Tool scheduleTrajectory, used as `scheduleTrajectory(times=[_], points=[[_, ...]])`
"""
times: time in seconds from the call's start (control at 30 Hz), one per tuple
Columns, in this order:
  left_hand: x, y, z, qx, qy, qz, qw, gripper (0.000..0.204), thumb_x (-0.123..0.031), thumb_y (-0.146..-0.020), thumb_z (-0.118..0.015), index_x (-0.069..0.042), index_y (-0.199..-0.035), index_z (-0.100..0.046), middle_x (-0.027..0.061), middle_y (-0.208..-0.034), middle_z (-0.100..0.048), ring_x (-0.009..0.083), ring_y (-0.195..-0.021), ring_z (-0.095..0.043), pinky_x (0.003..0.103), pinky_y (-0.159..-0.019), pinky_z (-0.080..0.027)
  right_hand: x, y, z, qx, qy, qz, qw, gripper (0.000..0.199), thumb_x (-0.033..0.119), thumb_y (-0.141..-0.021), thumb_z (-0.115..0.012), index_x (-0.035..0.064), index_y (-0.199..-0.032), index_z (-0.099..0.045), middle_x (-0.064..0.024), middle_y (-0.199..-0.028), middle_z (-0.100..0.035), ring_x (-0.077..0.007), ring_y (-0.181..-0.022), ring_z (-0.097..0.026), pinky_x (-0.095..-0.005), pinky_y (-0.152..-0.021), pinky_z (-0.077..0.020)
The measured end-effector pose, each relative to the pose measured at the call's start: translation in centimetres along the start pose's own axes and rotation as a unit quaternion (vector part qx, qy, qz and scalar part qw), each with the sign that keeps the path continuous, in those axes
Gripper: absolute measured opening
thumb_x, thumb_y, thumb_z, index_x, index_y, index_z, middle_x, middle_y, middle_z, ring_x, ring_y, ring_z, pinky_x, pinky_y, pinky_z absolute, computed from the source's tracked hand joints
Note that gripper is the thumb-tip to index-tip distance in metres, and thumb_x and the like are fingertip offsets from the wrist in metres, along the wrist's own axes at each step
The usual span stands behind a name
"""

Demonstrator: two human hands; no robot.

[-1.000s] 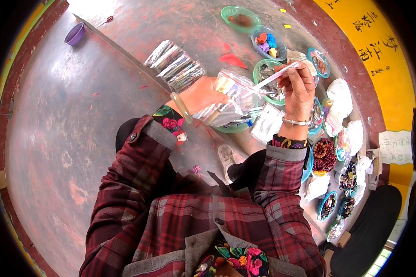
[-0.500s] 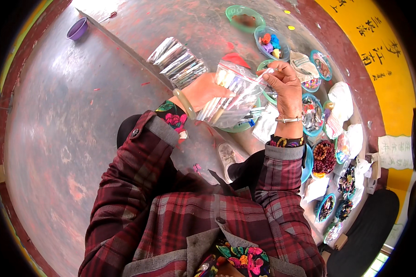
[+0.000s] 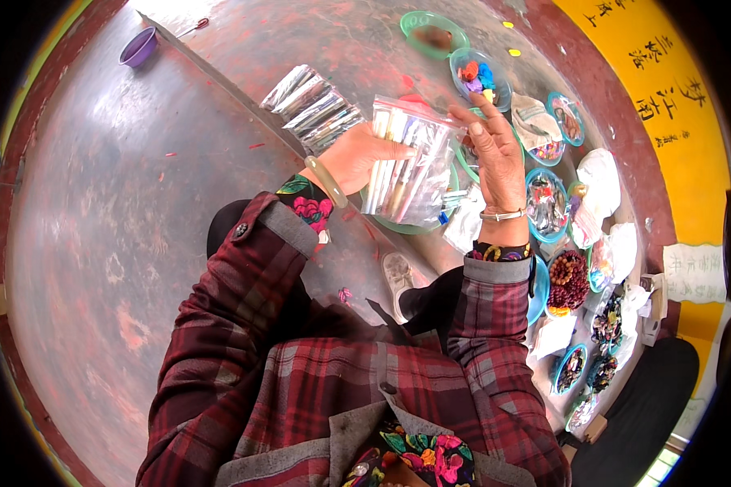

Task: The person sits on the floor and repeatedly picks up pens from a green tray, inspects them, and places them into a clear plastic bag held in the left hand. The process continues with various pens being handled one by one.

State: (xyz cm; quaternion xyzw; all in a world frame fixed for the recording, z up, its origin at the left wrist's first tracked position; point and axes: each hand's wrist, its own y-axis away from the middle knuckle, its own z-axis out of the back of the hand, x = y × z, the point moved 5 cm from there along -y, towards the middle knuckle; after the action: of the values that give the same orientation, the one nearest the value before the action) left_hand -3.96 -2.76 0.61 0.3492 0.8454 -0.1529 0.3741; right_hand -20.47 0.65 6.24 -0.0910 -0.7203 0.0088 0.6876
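Note:
My left hand grips a clear zip-top plastic bag by its left side, thumb across the front. Inside the bag stand several slim pen-like sticks, white, silver and tan; their exact kind is hard to tell. A red line runs along the bag's top. Close to its upper right corner is my right hand, with fingers stretched and apart, seemingly holding nothing. Beyond the left hand, a row of similar filled clear bags lies on the floor. Partly hidden behind the held bag is a green basin.
Along the right stand several basins, including a blue one with colourful pieces and another with small packets. Dark red beads lie near white bags. A purple basin and red-handled scissors are far left.
My right hand's fingers have opened from a pinch at the bag's top right corner. The bag now hangs more upright in my left hand, its sticks standing steeper.

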Motion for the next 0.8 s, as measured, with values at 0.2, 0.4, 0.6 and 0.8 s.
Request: scheduleTrajectory(times=[0.2,0.4,0.6,0.8], points=[[-0.4,-0.2,0.3,0.014,0.030,-0.036,0.999,0.029,0.003,-0.084,-0.057,0.001,-0.113,-0.055,0.0088,-0.105,-0.062,0.0175,-0.094,-0.061,0.032,-0.084,-0.049,-0.7,0.0,0.2,-0.005,0.039,-0.029,0.999,0.021,0.019,-0.084,-0.067,0.0024,-0.095,-0.063,-0.0008,-0.084,-0.064,-0.0072,-0.077,-0.056,-0.0215,-0.066,-0.0431],[0.0,0.1,-0.1,0.019,0.077,0.004,0.997,0.028,0.002,-0.084,-0.057,0.000,-0.112,-0.056,0.0105,-0.103,-0.064,0.0198,-0.093,-0.062,0.035,-0.085,-0.050,1.7,1.0,-1.8,-0.074,0.134,0.145,0.977,0.009,0.011,-0.089,-0.059,0.0019,-0.088,-0.058,-0.0001,-0.073,-0.060,-0.0063,-0.067,-0.056,-0.0205,-0.059,-0.0446],[0.3,0.5,-0.4,0.035,0.122,0.016,0.992,0.028,-0.003,-0.082,-0.060,-0.002,-0.110,-0.057,0.0095,-0.100,-0.064,0.0211,-0.092,-0.063,0.037,-0.085,-0.050,2.2,1.2,-2.2,-0.101,0.065,0.129,0.984,0.008,0.011,-0.092,-0.054,0.0034,-0.088,-0.052,-0.0017,-0.067,-0.058,-0.0077,-0.057,-0.055,-0.0198,-0.051,-0.0429],[0.5,0.7,-1.2,0.040,0.164,-0.002,0.986,0.031,-0.003,-0.081,-0.062,-0.002,-0.110,-0.056,0.0089,-0.099,-0.064,0.0209,-0.090,-0.063,0.040,-0.081,-0.052,2.0,1.2,-2.5,-0.117,0.017,0.140,0.983,0.010,0.013,-0.092,-0.054,0.0040,-0.089,-0.052,-0.0015,-0.065,-0.057,-0.0073,-0.053,-0.053,-0.0191,-0.047,-0.0391]])
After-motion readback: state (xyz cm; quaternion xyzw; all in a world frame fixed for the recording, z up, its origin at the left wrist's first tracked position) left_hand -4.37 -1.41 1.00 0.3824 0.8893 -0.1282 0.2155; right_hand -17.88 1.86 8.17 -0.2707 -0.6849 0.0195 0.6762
